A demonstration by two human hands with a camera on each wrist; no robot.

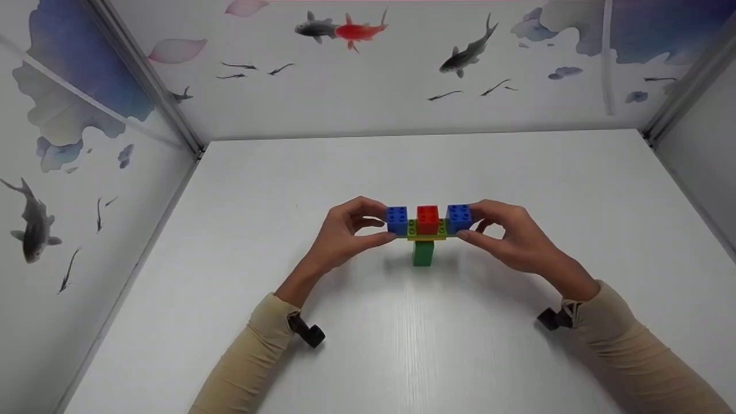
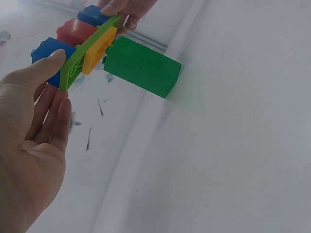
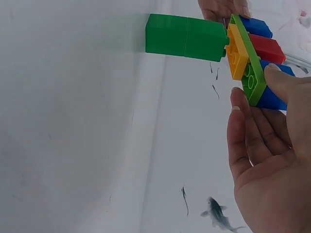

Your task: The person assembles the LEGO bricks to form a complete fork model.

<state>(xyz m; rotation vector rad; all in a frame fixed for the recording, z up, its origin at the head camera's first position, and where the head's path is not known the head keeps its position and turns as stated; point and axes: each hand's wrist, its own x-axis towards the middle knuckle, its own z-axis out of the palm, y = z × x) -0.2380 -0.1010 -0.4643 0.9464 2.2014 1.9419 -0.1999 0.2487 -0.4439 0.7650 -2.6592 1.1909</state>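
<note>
A toy brick build stands upright on the white table, between both hands in the head view. Two stacked green bricks (image 2: 141, 65) form its post. Above their studs lies a small yellow plate (image 3: 236, 53), under a longer light green plate (image 3: 252, 80). On top sit a left blue brick (image 1: 397, 223), a red brick (image 1: 427, 223) in the middle and a right blue brick (image 1: 459, 219). My left hand (image 1: 348, 233) pinches the left blue brick between thumb and fingers. At the other end, my right hand (image 1: 514, 238) pinches the right blue brick the same way.
The white table (image 1: 287, 178) reaches back to a wall (image 1: 397, 103) printed with fish and petals. Side walls close it in at left and right. Each beige sleeve (image 1: 615, 322) carries a black wrist camera (image 1: 307, 330) close above the tabletop.
</note>
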